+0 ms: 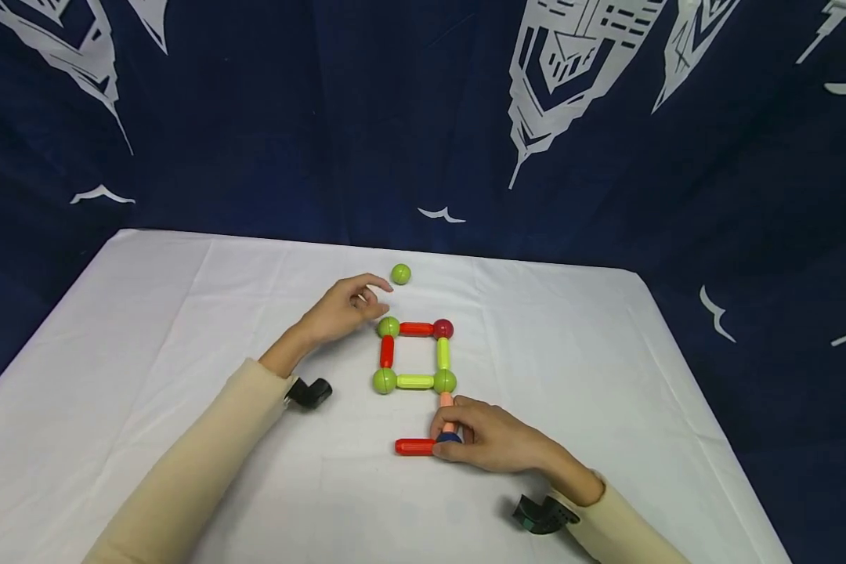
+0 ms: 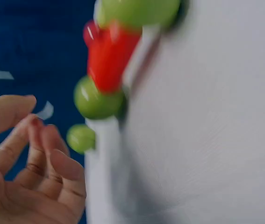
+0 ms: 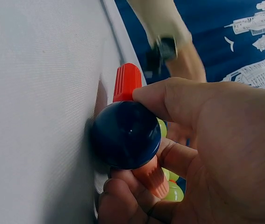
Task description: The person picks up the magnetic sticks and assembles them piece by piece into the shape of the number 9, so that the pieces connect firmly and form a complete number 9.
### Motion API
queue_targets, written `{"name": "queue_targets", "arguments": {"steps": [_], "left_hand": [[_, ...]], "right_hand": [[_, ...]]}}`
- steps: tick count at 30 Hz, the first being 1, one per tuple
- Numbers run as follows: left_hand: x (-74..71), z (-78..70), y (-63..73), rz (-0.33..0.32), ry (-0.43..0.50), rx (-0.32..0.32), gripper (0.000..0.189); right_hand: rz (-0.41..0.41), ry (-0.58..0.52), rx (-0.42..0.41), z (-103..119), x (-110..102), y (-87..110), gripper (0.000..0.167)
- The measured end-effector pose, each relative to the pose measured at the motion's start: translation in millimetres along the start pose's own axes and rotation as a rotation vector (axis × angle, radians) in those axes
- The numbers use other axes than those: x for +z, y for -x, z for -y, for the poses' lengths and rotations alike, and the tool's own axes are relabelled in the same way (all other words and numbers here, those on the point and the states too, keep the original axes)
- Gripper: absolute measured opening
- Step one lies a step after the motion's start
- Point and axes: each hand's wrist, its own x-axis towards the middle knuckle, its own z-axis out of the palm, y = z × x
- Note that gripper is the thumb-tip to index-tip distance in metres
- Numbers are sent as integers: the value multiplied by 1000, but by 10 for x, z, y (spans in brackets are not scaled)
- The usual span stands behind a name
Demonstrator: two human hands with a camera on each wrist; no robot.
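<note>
A square of magnetic rods and balls lies on the table: two red rods (image 1: 416, 330), two yellow-green rods (image 1: 414, 381), green balls (image 1: 384, 381) at three corners and a dark red ball (image 1: 442, 329) at the fourth. From its near right corner an orange rod (image 1: 447, 401) runs to a dark blue ball (image 3: 126, 134). Another red rod (image 1: 414, 447) points left from that ball. My right hand (image 1: 497, 439) grips the blue ball, thumb by the red rod, fingers beside the orange one. My left hand (image 1: 345, 309) hovers by the far left corner with loosely bent fingers, holding nothing.
A loose green ball (image 1: 400, 273) lies beyond the square, just past the left fingertips. White cloth covers the table (image 1: 571, 345). A dark blue curtain (image 1: 324, 117) with white drawings hangs behind its far edge.
</note>
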Motion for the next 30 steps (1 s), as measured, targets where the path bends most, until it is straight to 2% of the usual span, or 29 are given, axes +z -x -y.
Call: {"name": "queue_targets", "arguments": {"steps": [2, 5, 9, 12, 16, 22, 27, 30], "left_hand": [[-20, 100, -182, -16, 49, -44, 37], [-35, 220, -375, -50, 90, -104, 41], [-42, 276, -531, -83, 109, -159, 45], [-31, 259, -610, -78, 90, -164, 46], [10, 206, -681, -66, 35, -164, 48], [80, 137, -737, -42, -57, -218, 44], [129, 108, -749, -51, -200, -206, 41], [138, 103, -734, -48, -246, -191, 39]], "right_hand": [[6, -5, 6, -1, 16, 1, 9], [12, -14, 8, 6, 39, 3, 9], [6, -16, -4, 27, 37, 2, 10], [5, -12, -2, 39, 17, 3, 10], [7, -7, -4, 38, 9, 0, 10], [8, -1, -7, 27, 12, -1, 10], [3, 16, 0, 23, 7, -5, 9], [-1, 21, 4, 15, 1, -4, 9]]}}
